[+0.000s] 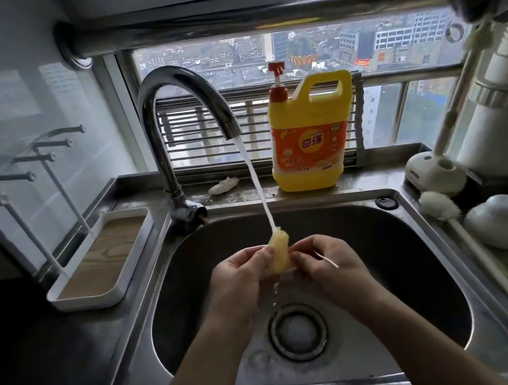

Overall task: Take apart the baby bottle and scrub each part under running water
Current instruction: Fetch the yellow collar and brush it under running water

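Observation:
A yellowish translucent bottle nipple (279, 253) is held over the sink (432, 249), right under the water stream (256, 185) that falls from the chrome tap (182, 103). My left hand (239, 278) pinches the nipple on its left side. My right hand (324, 263) pinches its right side and also holds a thin white stick (327, 260) that pokes out to the right. A white dome-shaped bottle part (499, 225) lies on the counter to the right, next to a long white bottle brush (441, 203). No bottle body is in view.
A yellow dish-soap jug (307, 138) with a red pump stands on the ledge behind the sink. A white drying rack with a tray (102, 263) stands at the left. A white brush holder (433, 170) stands at the right. The drain (297, 330) lies below my hands.

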